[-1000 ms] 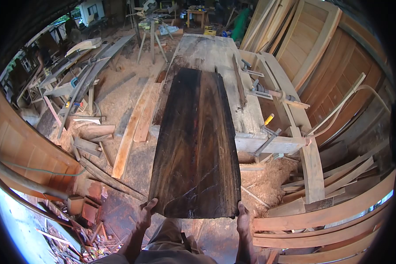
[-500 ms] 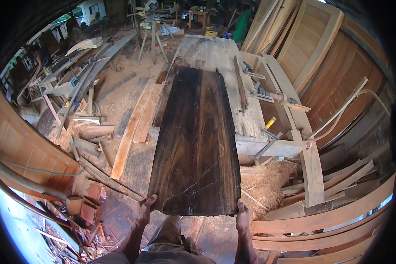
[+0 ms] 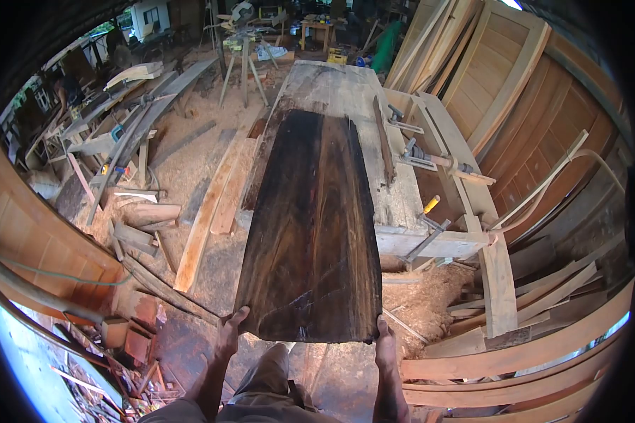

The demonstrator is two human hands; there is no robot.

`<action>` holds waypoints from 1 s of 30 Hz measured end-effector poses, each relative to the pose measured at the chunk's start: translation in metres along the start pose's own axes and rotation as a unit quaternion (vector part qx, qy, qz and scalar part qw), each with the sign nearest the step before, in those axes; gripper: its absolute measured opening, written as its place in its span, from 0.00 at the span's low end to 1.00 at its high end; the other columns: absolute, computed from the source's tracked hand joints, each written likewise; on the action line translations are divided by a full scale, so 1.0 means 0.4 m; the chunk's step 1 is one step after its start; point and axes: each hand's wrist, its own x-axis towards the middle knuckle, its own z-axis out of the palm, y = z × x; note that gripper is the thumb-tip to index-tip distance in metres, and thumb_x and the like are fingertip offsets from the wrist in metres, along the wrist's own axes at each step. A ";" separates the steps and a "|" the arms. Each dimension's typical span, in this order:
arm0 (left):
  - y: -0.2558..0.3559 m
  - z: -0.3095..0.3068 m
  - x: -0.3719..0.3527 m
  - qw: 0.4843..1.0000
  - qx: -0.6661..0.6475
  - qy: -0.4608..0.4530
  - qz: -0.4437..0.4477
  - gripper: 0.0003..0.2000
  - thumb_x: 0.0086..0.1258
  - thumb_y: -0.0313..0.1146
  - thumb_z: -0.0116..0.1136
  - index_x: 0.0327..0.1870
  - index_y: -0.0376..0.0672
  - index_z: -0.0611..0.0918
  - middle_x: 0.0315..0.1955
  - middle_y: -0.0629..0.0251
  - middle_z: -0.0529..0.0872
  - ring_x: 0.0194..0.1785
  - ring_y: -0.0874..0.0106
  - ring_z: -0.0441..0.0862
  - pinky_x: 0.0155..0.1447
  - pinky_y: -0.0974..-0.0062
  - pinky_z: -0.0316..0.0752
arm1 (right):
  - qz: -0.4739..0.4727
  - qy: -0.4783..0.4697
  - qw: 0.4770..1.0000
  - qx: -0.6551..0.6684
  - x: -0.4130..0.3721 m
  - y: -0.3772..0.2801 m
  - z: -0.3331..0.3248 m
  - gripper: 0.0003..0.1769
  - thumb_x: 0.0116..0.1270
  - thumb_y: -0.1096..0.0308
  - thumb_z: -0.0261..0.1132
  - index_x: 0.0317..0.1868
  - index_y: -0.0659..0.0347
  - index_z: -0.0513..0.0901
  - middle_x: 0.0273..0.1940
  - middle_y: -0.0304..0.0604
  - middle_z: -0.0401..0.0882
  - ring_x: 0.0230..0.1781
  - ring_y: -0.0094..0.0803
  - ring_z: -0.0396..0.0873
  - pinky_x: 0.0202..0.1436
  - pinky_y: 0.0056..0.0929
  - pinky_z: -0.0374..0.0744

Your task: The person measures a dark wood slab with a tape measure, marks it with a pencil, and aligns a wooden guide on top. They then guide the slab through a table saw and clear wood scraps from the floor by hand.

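Observation:
A wide dark brown slab point(image 3: 314, 233) with nearly black streaks and rough edges spans the middle of the view. Its far part lies over the pale, worn workbench point(image 3: 395, 204), and its near end juts out toward me. At the near left corner my left hand point(image 3: 229, 331) grips the slab, thumb on top. My right hand point(image 3: 386, 342) holds the near right corner in the same way. The fingers beneath the slab are hidden.
Clamps point(image 3: 430, 162) and a yellow-handled clamp point(image 3: 432, 204) sit on the frame at the bench's right. Long boards point(image 3: 208, 211) lie at the left over sawdust. Panel doors point(image 3: 494, 70) lean at the right. Offcuts point(image 3: 137, 236) litter the left floor. Slats point(image 3: 501, 359) stand near my right arm.
The slab's near end and both hands have shifted slightly left and up in the view. The surroundings have also shifted slightly. Both hands keep their grip.

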 end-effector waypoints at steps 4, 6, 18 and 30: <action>0.008 0.007 -0.005 1.000 0.005 -0.008 0.014 0.21 0.67 0.44 0.60 0.47 0.31 0.83 0.39 0.62 0.86 0.41 0.75 0.81 0.49 0.76 0.76 | -0.007 -0.019 1.000 -0.011 0.006 0.005 -0.006 0.28 0.75 0.47 0.51 0.34 0.68 0.80 0.26 0.37 0.74 0.26 0.24 0.67 0.31 0.27 0.66; -0.004 0.004 0.002 1.000 0.007 0.002 0.015 0.22 0.67 0.45 0.60 0.47 0.30 0.83 0.39 0.62 0.86 0.41 0.75 0.81 0.49 0.76 0.75 | -0.002 -0.023 0.999 -0.033 0.001 -0.010 -0.009 0.29 0.75 0.46 0.51 0.34 0.68 0.80 0.27 0.37 0.74 0.27 0.24 0.67 0.32 0.27 0.67; -0.050 0.003 0.017 0.998 0.014 0.027 0.058 0.28 0.64 0.53 0.60 0.48 0.30 0.82 0.37 0.61 0.85 0.40 0.74 0.80 0.46 0.75 0.75 | -0.117 -0.055 0.989 -0.066 -0.055 0.067 -0.072 0.28 0.74 0.49 0.56 0.60 0.65 0.78 0.50 0.41 0.82 0.50 0.30 0.75 0.57 0.30 0.71; -0.106 -0.049 0.091 0.986 0.050 -0.034 0.158 0.21 0.70 0.48 0.53 0.48 0.39 0.84 0.30 0.56 0.83 0.33 0.72 0.77 0.37 0.72 0.72 | -0.183 -0.023 0.979 -0.083 -0.029 0.143 -0.069 0.28 0.74 0.50 0.57 0.61 0.66 0.77 0.53 0.45 0.79 0.56 0.32 0.74 0.63 0.32 0.69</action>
